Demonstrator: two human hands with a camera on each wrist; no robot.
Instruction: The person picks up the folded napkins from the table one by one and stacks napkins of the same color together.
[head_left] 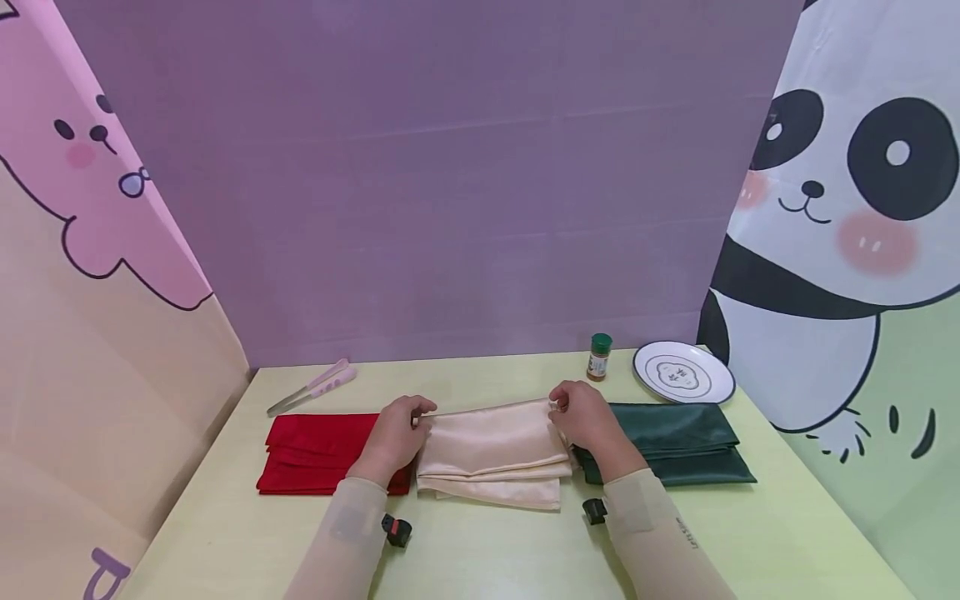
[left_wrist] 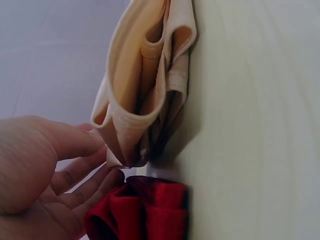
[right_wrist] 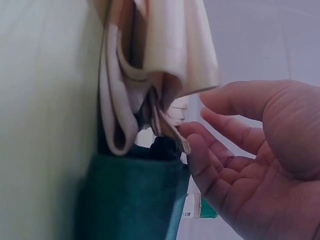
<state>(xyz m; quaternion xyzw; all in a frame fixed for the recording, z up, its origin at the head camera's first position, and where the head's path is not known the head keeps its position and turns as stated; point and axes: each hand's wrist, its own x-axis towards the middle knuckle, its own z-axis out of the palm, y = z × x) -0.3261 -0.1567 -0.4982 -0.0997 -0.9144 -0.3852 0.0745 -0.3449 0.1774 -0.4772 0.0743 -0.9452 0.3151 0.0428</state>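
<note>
A folded cream satin cloth (head_left: 491, 442) lies on the table between both hands, its layers looping at the sides. At its far left corner my left hand (head_left: 393, 437) pinches the edge, the thumb (left_wrist: 82, 142) against the fabric and other fingers behind. My right hand (head_left: 588, 421) pinches the far right corner, with the thumb (right_wrist: 235, 97) close against the top fold. A folded red cloth (head_left: 318, 454) lies partly under the left hand. On the other side, a folded dark green cloth (head_left: 675, 442) is partly covered by the right hand.
Pink-handled scissors or tongs (head_left: 315, 387) lie at the back left. A small green-capped jar (head_left: 598, 357) stands at the back, left of a white plate (head_left: 648, 360) with a dark rim. A purple backdrop (head_left: 465, 183) rises behind the table (head_left: 480, 558).
</note>
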